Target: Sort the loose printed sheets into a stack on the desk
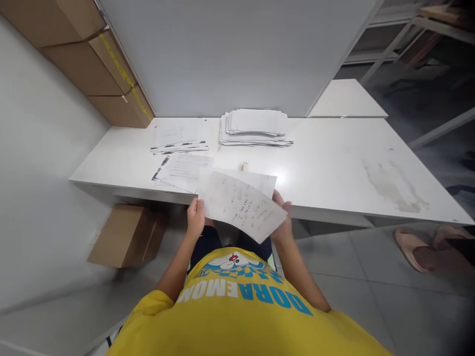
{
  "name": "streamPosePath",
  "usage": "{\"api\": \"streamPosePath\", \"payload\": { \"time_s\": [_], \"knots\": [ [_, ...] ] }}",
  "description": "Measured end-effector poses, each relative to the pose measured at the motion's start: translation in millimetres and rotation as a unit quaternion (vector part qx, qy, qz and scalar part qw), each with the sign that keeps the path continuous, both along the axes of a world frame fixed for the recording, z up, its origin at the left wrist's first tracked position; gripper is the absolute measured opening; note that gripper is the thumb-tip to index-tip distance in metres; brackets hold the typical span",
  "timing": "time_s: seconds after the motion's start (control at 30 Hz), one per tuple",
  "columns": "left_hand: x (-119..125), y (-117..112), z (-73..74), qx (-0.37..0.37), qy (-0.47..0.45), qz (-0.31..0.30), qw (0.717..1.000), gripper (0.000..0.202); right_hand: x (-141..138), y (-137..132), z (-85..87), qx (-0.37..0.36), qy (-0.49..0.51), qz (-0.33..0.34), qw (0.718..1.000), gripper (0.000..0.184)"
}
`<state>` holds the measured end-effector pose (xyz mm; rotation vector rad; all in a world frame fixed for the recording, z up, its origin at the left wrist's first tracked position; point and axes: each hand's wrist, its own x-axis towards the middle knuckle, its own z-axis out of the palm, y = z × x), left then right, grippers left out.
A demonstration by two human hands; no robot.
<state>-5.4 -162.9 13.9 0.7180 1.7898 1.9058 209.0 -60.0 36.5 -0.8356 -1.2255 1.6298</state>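
Printed sheets (pixel 237 202) in hand, a person in a yellow shirt (pixel 237 321) works at a white table (pixel 326 163), on the near side of a thick paper stack (pixel 258 123). The left hand (pixel 196 216), nearer than the stack and to its left, pinches the sheets' left edge, thumb on top. The right hand (pixel 282 217), nearer than the stack and toward its right end, grips the opposite side, its fingers partly hidden by paper. At least two sheets show, the upper one bowed across the other.

The step in hand appears to be separating or aligning the pair; which one, the view does not settle. The next move seems to call for light control of both edges, as thin paper could curl or slip.

Left of the stack, a farther spread (pixel 178 136) and a nearer spread (pixel 183 170) of loose papers limit movement. A small pale block (pixel 245 166) sits just in front of the stack; a grey panel (pixel 237 54) rises behind it. The most working room lies right of the stack, toward a brownish stain (pixel 395 188).
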Motion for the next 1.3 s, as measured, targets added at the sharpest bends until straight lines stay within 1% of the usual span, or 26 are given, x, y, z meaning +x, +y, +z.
{"api": "streamPosePath", "payload": {
  "time_s": [0.1,0.2,0.27,0.33,0.4,0.5,0.6,0.63,0.7,0.77,0.83,0.93,1.03,1.1,1.17,1.23,1.3],
  "knots": [
    [14.3,30.7,-1.0,0.053,-0.039,0.054,0.996,0.037,11.3,10.6,12.8,0.039,0.046,-0.015,0.998,0.09],
    [23.9,60.2,-3.9,0.079,-0.06,0.078,0.992,0.036,14.1,20.0,14.4,0.078,0.016,-0.022,0.997,0.102],
    [26.7,77.7,-5.5,0.095,-0.068,0.087,0.989,0.038,12.2,26.6,9.4,0.082,-0.006,-0.027,0.996,0.113],
    [28.2,92.5,-4.7,0.124,-0.1,0.101,0.982,0.04,10.1,32.5,1.0,0.07,-0.014,-0.025,0.997,0.12],
    [29.4,103.1,-0.9,0.154,-0.153,0.108,0.97,0.038,9.7,35.8,-8.9,0.048,-0.006,-0.005,0.999,0.119],
    [29.8,109.3,7.7,0.175,-0.244,0.094,0.949,0.029,12.4,34.1,-23.1,0.01,0.029,0.045,0.999,0.111],
    [27.1,107.5,12.2,0.16,-0.319,0.078,0.931,0.025,15.5,25.9,-36.1,-0.035,0.047,0.078,0.995,0.107],
    [25.8,106.3,11.8,0.154,-0.336,0.072,0.927,0.025,15.9,22.2,-40.6,-0.055,0.042,0.086,0.994,0.103],
    [23.6,103.5,8.5,0.153,-0.347,0.061,0.923,0.027,15.1,14.4,-50.4,-0.104,0.02,0.112,0.988,0.09],
    [22.0,100.4,3.4,0.163,-0.336,0.058,0.926,0.031,12.9,7.0,-60.7,-0.155,-0.011,0.143,0.978,0.075],
    [19.7,96.9,-1.0,0.172,-0.311,0.061,0.933,0.035,11.1,1.9,-69.5,-0.183,-0.039,0.152,0.97,0.061],
    [10.4,90.3,-4.5,0.161,-0.272,0.082,0.945,0.035,12.1,3.2,-74.0,-0.176,-0.065,0.112,0.976,0.046],
    [-6.4,80.1,-7.1,0.131,-0.236,0.129,0.954,0.035,18.4,15.8,-64.3,-0.156,-0.092,0.05,0.982,0.039],
    [-16.8,67.7,-10.4,0.115,-0.205,0.164,0.958,0.039,25.2,26.8,-51.4,-0.148,-0.093,0.009,0.985,0.038],
    [-21.6,48.1,-15.5,0.09,-0.186,0.189,0.96,0.047,31.9,37.5,-34.9,-0.131,-0.081,-0.024,0.988,0.04],
    [-18.1,23.6,-21.7,0.059,-0.188,0.199,0.96,0.054,34.0,50.3,-14.9,-0.087,-0.085,-0.043,0.992,0.041],
    [-7.7,1.0,-28.2,0.03,-0.193,0.191,0.962,0.056,22.7,68.3,8.2,-0.003,-0.117,-0.033,0.993,0.04]
  ]
}}
